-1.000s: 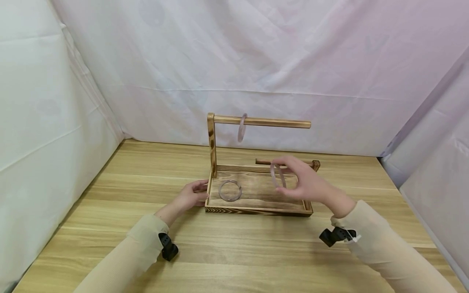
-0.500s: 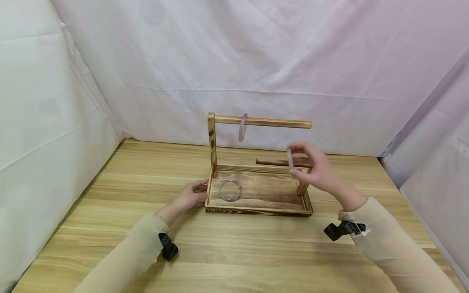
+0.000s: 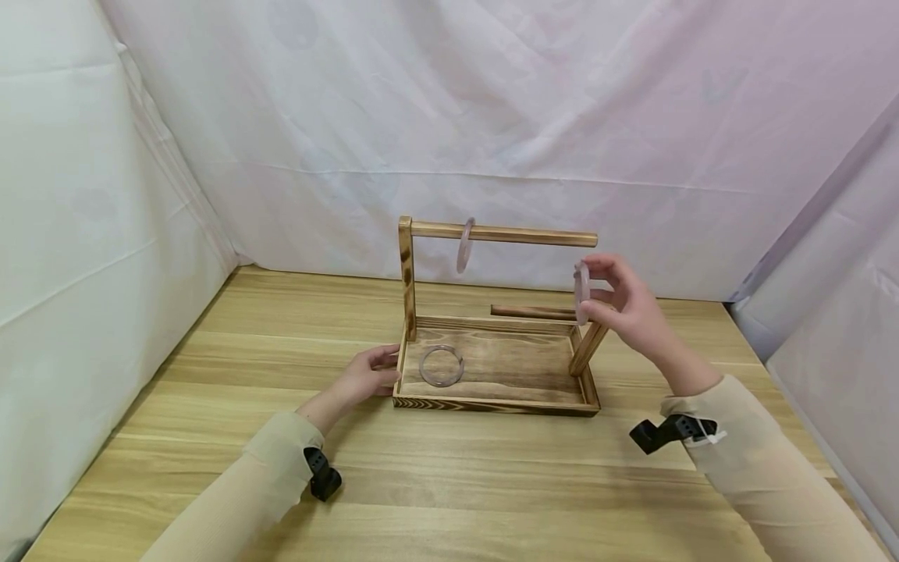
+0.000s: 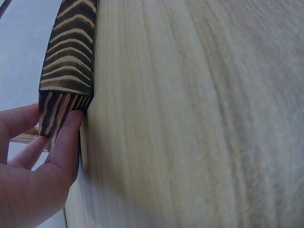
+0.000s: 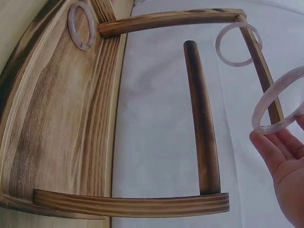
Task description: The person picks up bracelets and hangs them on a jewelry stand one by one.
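Note:
My right hand [image 3: 632, 308] pinches a pale lilac bangle [image 3: 582, 293] between fingertips and thumb, above the right end of the wooden bangle stand [image 3: 492, 406]. In the right wrist view, this bangle [image 5: 268, 107] is held away from the lower bar [image 5: 203, 118], near the upper bar [image 5: 259, 61]. A second bangle [image 3: 465, 246] hangs on the upper bar. A greyish third one [image 3: 423, 375] lies flat at the left of the stand's tray. My left hand [image 3: 364, 376] rests its fingertips and thumb against the tray's left end wall [image 4: 59, 111], fingers mostly straight.
The stand sits on a wood-grain table [image 3: 449, 484]. Its tall left post [image 3: 407, 277] bears the upper bar; the short right post [image 3: 588, 351] leans outward with the lower bar. White cloth [image 3: 351, 117] hangs behind and on both sides.
My right hand has moved right and upward with the bangle, which has turned nearly edge-on, from over the tray to the right post. The left hand and the other bangles stay put.

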`<state>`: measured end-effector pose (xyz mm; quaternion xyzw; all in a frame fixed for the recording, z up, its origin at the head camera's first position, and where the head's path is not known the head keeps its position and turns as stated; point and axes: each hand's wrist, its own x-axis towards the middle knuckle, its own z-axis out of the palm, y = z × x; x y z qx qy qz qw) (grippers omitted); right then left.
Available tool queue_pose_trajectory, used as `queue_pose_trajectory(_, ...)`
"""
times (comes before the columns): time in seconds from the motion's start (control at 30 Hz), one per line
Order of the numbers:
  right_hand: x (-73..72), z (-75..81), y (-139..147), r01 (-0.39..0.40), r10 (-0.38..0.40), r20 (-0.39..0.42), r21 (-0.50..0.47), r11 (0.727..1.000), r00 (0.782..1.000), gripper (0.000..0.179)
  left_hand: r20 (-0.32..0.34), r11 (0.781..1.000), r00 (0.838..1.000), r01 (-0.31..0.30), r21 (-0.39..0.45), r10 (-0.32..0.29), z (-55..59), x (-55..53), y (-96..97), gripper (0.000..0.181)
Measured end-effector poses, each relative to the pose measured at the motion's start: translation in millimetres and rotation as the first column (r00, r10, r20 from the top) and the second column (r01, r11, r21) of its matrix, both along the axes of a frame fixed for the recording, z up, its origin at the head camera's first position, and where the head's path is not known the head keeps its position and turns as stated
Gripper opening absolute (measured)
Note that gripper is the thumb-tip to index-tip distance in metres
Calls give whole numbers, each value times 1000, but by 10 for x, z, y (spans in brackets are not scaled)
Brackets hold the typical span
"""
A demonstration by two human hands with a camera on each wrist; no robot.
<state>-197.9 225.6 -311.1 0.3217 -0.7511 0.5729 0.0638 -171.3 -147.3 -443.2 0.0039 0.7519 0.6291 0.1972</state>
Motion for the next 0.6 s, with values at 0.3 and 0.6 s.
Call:
queue_pose_trajectory(0.3,-56,-14,77,17,-16,30,-27,999,999,44,-3,1000,1000,-6,-4,6,7,7,4,57)
queue_pose_trajectory(0.6,-141,5,180,49,-46,64,-51,997,997,40,-1,1000,1000,-14,-2,14,6,15,11,57)
